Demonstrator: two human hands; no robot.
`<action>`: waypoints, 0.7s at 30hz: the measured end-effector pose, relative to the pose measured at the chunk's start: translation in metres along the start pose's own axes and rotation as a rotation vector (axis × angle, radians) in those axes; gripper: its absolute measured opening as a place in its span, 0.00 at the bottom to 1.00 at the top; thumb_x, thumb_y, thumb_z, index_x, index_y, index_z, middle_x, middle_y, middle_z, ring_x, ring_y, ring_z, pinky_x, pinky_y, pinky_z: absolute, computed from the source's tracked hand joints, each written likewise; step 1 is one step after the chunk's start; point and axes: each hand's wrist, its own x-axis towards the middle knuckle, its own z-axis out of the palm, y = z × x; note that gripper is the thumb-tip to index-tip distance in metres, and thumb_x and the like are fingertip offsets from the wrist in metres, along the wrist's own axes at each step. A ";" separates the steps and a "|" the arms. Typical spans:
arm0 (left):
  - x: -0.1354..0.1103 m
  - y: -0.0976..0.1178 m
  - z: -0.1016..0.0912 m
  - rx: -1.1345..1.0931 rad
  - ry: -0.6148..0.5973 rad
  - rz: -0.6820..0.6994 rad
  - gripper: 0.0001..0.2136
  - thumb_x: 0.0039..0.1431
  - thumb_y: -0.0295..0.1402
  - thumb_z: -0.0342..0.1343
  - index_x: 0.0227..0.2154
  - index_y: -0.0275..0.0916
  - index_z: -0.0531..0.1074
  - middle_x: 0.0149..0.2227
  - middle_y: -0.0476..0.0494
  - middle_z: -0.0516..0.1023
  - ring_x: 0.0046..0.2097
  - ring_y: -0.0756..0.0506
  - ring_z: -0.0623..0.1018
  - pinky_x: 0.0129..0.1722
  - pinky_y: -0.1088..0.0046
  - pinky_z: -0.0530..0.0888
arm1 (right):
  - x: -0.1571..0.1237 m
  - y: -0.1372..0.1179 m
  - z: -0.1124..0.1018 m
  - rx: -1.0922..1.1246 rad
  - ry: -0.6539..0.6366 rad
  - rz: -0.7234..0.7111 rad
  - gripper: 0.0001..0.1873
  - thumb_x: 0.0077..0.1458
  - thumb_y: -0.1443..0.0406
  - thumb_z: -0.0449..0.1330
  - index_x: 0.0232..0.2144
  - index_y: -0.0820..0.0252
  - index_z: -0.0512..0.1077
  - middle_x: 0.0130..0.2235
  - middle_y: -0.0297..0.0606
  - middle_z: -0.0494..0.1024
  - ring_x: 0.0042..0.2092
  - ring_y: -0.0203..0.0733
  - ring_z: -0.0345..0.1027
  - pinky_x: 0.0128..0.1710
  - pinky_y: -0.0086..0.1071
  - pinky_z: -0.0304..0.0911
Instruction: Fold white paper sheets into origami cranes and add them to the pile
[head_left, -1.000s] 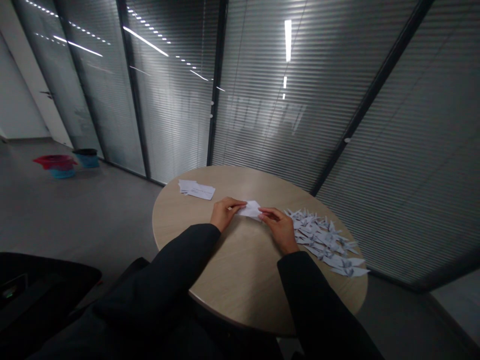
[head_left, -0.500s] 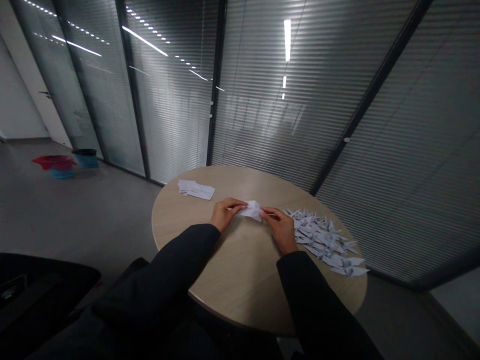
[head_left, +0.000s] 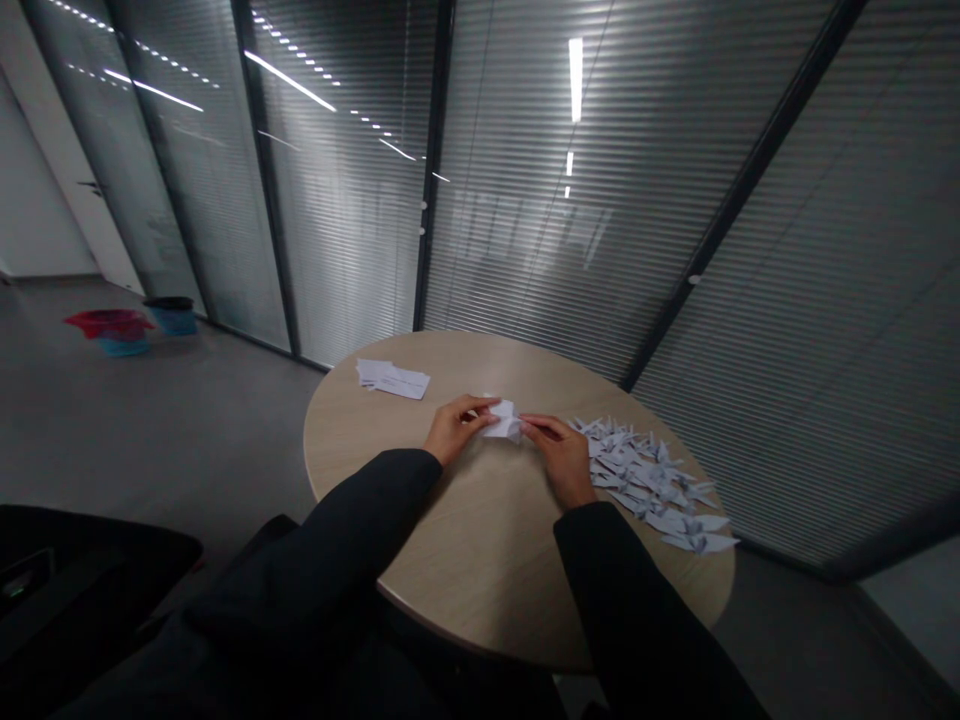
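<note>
Two bare hands are meeting over a small piece of white paper (head_left: 504, 420) near the middle of a round, pale wood bench (head_left: 484, 560). The left hand (head_left: 452, 432) is pinching the paper's left end between thumb and fingertips, and the right hand (head_left: 559, 455) is nipping its right end the same way. The paper is lying low over the bench top; whether it is touching the surface cannot be told. Its long axis is running across the view, from one hand to the other, with the right end sitting slightly nearer the person. It is looking partly folded and creased, thicker than a single sheet; the finer folds are too small to make out, and which end is pointed cannot be told. Dark sleeves (head_left: 360, 530) are covering both arms to the wrists. Just right of the right hand, a heap of folded white paper figures (head_left: 652, 480) is spreading toward the bench's right rim. Near the far left edge, well apart from the hands, a short stack of flat sheets (head_left: 393, 378) is resting. Glass partitions (head_left: 525, 200) with lowered blinds are standing behind the bench, and red and blue tubs (head_left: 120, 330) are sitting on the floor (head_left: 187, 430) at far left.
</note>
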 end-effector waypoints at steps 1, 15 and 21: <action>0.000 -0.001 0.000 0.011 -0.010 0.013 0.15 0.49 0.36 0.61 0.41 0.40 0.76 0.35 0.43 0.74 0.39 0.47 0.73 0.37 0.72 0.70 | 0.000 -0.001 0.000 -0.003 0.002 0.012 0.14 0.41 0.56 0.66 0.29 0.58 0.77 0.35 0.39 0.79 0.39 0.45 0.72 0.45 0.40 0.66; 0.001 -0.003 -0.003 0.186 0.091 0.145 0.11 0.50 0.32 0.61 0.38 0.41 0.78 0.56 0.39 0.65 0.57 0.40 0.65 0.59 0.60 0.59 | -0.003 -0.004 0.002 -0.001 -0.027 0.018 0.13 0.42 0.57 0.65 0.30 0.59 0.77 0.36 0.39 0.79 0.39 0.44 0.72 0.43 0.39 0.66; 0.001 -0.003 -0.004 0.170 0.024 0.154 0.10 0.51 0.33 0.61 0.37 0.43 0.78 0.53 0.41 0.70 0.57 0.41 0.65 0.58 0.58 0.59 | -0.003 -0.005 0.002 0.015 -0.016 0.021 0.11 0.42 0.59 0.65 0.29 0.59 0.77 0.35 0.39 0.79 0.40 0.44 0.72 0.44 0.39 0.65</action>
